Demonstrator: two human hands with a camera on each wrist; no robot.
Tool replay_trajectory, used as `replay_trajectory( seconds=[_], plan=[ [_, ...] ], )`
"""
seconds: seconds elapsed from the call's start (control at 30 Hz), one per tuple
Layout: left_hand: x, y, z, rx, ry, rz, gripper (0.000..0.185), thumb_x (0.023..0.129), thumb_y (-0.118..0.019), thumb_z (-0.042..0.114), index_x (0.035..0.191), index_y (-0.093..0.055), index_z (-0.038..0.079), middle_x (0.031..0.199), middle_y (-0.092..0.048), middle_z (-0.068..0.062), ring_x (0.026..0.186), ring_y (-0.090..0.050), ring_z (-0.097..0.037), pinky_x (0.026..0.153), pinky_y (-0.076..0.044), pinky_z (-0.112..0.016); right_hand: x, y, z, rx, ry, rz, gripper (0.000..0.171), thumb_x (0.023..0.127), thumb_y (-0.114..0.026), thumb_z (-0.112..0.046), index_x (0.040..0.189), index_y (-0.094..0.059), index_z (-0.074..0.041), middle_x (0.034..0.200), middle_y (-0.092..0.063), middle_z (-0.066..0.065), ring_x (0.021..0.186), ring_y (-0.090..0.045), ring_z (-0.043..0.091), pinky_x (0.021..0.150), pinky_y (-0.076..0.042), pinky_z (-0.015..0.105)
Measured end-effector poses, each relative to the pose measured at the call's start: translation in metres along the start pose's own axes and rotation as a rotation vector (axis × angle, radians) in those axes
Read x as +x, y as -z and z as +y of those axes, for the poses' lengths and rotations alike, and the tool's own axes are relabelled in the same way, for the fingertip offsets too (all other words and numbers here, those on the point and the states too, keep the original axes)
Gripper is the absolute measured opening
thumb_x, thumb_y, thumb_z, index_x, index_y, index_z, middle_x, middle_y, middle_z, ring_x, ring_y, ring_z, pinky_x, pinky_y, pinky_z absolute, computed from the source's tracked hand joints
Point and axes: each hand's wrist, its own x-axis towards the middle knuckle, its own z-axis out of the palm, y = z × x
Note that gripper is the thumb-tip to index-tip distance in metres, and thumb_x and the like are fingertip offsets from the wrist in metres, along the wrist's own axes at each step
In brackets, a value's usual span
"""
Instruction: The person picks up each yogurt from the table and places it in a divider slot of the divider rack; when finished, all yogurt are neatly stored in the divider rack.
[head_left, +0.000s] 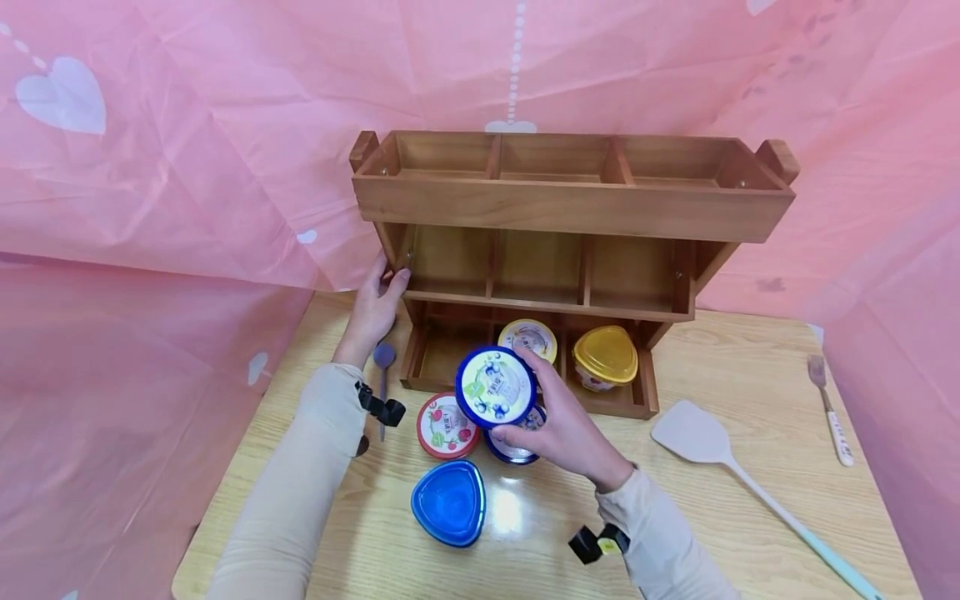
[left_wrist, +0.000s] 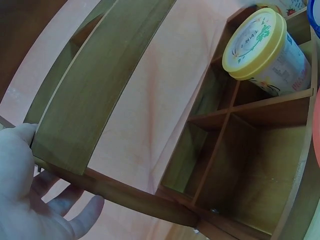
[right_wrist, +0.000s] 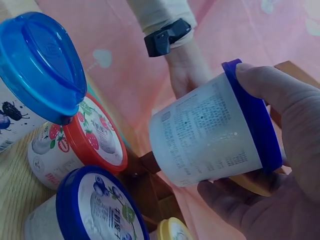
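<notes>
Right hand (head_left: 564,429) curls round a blue-lidded cup (head_left: 495,387); left hand (head_left: 377,306), fingers straight, touches the wooden rack (head_left: 573,208).

Fine print covers the side of the blue-lidded tub (right_wrist: 210,142) at centre right of the right wrist view, too small to read. Lettering on the yellow-lidded cup (left_wrist: 257,40), upper right of the left wrist view, is blurred beyond reading too.
</notes>
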Motion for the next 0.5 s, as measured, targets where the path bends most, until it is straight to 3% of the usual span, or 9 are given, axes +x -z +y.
replay_trajectory(
  seconds=[0.33,0.5],
  plan=[
    [-0.001,0.000,0.003,0.017,-0.012,-0.002,0.053,0.103,-0.047,0.011,0.154,-0.031,0.006,0.152,-0.039,-0.022,0.137,-0.043,-0.037,0.117,-0.033,-0.043,0.048,-0.012,0.006,-0.026,-0.077,-0.055,0.101,0.078,-0.082,-0.043,0.155,-0.017,-0.035,0.158,-0.028,0.005,0.142,-0.036,0.033,0.111,-0.035,0.062],
    [-0.002,0.001,0.005,0.016,0.004,-0.011,0.054,0.103,-0.047,0.012,0.155,-0.030,0.008,0.154,-0.037,-0.020,0.139,-0.041,-0.037,0.118,-0.033,-0.043,0.070,-0.017,0.012,-0.075,-0.054,-0.091,0.103,0.080,-0.081,-0.041,0.157,-0.016,-0.026,0.158,-0.028,0.008,0.143,-0.034,0.032,0.115,-0.032,0.058]
  ],
)
